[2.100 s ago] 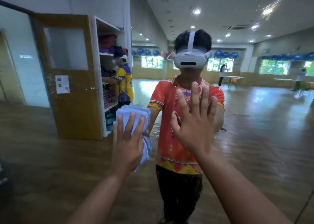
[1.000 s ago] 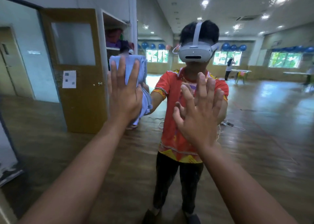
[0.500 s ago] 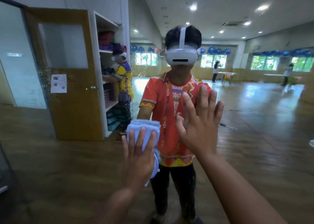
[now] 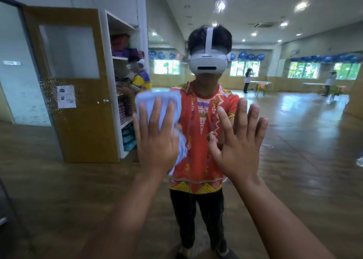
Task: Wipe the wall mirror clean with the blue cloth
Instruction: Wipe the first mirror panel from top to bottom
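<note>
Left hand (image 4: 157, 146) flat, pressing blue cloth (image 4: 167, 96) to mirror (image 4: 294, 160); right hand (image 4: 237, 152) spread, holding nothing.

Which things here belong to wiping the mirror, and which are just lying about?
For the job: wall mirror, blue cloth, left hand pressing it flat, right hand spread on the glass, specks on the glass.

Just about, all reflections: wooden door, shelves, blue balls.
</note>
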Demonstrator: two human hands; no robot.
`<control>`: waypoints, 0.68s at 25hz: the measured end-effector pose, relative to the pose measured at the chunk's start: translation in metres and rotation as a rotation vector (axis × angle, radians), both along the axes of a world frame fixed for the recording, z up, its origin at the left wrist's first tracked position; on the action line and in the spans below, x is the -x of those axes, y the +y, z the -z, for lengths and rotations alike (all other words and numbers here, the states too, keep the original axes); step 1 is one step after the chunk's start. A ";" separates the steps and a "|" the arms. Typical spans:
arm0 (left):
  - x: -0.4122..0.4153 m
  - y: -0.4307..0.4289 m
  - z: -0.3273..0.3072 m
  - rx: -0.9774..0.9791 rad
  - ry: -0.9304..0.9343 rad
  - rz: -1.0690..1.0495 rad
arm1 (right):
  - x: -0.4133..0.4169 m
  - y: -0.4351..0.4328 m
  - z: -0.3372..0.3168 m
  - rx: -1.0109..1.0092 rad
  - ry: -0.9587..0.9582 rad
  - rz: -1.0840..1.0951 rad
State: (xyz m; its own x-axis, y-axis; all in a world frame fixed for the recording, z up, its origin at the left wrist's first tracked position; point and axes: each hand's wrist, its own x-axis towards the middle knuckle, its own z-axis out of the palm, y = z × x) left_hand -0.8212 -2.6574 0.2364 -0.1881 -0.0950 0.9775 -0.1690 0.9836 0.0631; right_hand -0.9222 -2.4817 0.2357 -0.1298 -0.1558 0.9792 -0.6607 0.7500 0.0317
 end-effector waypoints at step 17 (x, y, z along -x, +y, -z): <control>-0.025 -0.041 -0.102 -0.003 -0.040 -0.039 | -0.015 -0.004 -0.005 -0.002 -0.089 -0.053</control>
